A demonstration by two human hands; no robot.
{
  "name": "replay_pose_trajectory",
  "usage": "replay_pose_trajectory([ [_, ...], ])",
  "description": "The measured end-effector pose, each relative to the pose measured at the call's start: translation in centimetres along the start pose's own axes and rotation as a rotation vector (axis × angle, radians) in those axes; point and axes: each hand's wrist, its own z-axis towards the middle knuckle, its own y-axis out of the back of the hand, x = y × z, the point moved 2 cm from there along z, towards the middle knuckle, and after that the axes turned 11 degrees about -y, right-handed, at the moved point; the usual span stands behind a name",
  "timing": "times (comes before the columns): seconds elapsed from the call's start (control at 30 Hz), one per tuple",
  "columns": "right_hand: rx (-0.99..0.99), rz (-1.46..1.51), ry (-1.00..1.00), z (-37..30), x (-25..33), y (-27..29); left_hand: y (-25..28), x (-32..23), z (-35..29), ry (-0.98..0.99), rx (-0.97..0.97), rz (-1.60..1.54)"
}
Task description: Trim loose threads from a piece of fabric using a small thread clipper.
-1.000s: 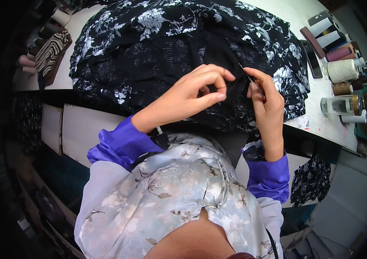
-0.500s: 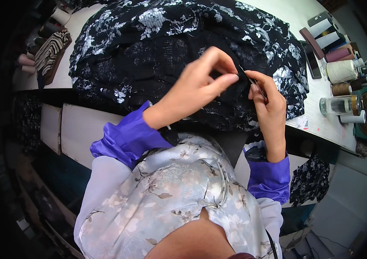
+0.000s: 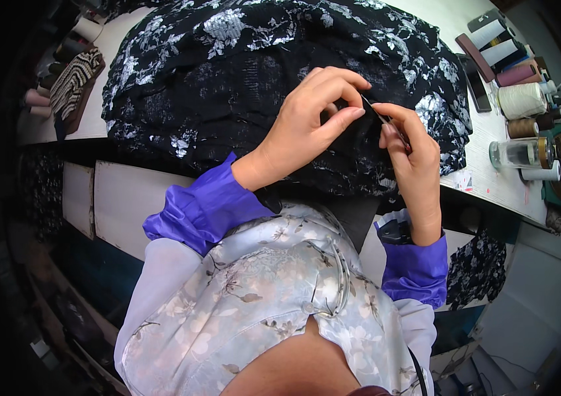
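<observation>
Sewing workshop: thread spools (image 3: 522, 100), fabric (image 3: 241, 79) on worktable (image 3: 491, 181).

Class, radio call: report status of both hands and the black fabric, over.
Left hand pinching at black floral fabric. Right hand gripping a thin dark tool, tip meeting left fingertips. Fabric heaped on white table. Thread spools off right, clear of hands.

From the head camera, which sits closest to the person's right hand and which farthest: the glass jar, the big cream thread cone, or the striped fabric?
Measured from the right hand:
1. Glass jar, on the table just to its right.
2. Cream thread cone, farther right and farther back among the spools.
3. Striped fabric, far off at the table's left end, beyond the black floral cloth.
</observation>
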Motion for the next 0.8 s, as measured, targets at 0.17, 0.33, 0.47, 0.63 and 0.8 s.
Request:
replay_pose_trajectory([
  [0.17, 0.047, 0.054, -0.073, 0.2, 0.0, 0.3, -0.9, 0.7, 0.0, 0.25, -0.053, -0.423],
  [0.33, 0.079, 0.041, -0.087, 0.3, 0.0, 0.7, -1.0, 1.1, 0.4, 0.255, -0.067, -0.421],
  [0.47, 0.098, 0.04, -0.047, 0.2, 0.1, 0.8, -1.4, 2.1, 0.7, 0.234, -0.069, -0.442],
  [0.63, 0.184, 0.064, -0.154, -0.3, 0.0, 2.3, -1.6, 2.8, 0.8, 0.242, -0.043, -0.44],
  [0.8, 0.1, 0.139, -0.175, -0.5, 0.2, 1.6, -1.3, 2.4, 0.4, 0.236, 0.012, -0.315],
])
